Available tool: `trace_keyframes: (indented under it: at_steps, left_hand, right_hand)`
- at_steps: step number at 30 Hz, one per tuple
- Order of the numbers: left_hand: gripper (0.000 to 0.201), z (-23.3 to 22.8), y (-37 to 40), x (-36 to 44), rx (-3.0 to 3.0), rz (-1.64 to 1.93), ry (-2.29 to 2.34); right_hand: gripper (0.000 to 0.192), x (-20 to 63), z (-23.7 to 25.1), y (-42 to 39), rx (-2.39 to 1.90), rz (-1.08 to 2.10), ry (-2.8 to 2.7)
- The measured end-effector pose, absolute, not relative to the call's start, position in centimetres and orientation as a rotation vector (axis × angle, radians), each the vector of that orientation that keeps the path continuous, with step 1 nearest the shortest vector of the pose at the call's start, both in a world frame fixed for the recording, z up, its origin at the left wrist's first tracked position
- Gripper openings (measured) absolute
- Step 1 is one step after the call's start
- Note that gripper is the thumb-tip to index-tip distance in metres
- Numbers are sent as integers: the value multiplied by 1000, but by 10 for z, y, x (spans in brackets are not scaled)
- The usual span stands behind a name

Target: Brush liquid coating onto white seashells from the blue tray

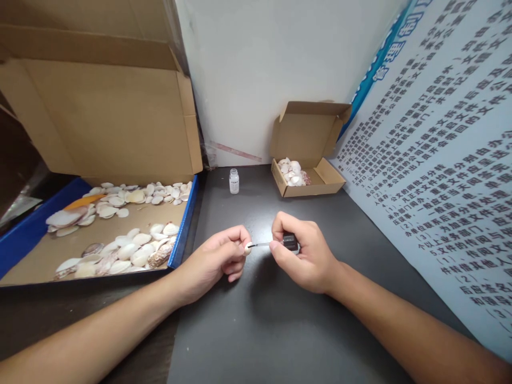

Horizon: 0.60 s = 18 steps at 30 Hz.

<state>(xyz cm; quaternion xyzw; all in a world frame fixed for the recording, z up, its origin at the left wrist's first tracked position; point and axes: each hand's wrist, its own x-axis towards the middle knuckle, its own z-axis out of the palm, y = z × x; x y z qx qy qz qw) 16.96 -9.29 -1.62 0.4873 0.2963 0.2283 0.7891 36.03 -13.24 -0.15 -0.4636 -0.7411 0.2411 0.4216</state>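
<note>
Shell (248, 248) sits pinched between the thumb and fingertips of my left hand (218, 264), just left of the frame's centre, low over the dark table (256, 325); that grip is closed tight on it, with only a small pale edge showing. My right hand (304, 258) is closed round the dark cap (290, 242) of a thin brush (260, 245), whose tip touches the shell or comes very close; I cannot tell which. The likeliest trouble, as I judge it, is the shell twisting or popping out of so narrow a pinch if the brush presses sideways, since so little of it is held. The brush could also slide off the small curved surface and wet my fingertips, or drip onto the table below. The little clear bottle (234, 181) stands open and alone above my hands, upright near the wall; a careless reach toward it could tip it, as it looks narrow and light. To the upper right of it is a small cardboard box (308, 184) with its lid up and a few shells inside, well apart from my hands. At the left of the frame lies a shallow blue-edged tray (182, 234) with many loose shells (132, 250), a big cardboard flap (104, 117) standing behind it; its near corner is just beside my left wrist and could catch my arm. A printed board (440, 160) leans along the right edge, crowding my right forearm somewhat.
</note>
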Motion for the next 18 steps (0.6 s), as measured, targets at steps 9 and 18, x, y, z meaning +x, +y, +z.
trace_keyframes:
  at_steps: [9,18]
  left_hand:
    - [14,-16,-93,170,1048,495,647]
    - [12,-15,-93,170,1041,502,654]
  right_hand:
    - [18,360,-1,-133,-1182,584,-1850]
    - [17,360,-2,-133,-1186,594,-1864]
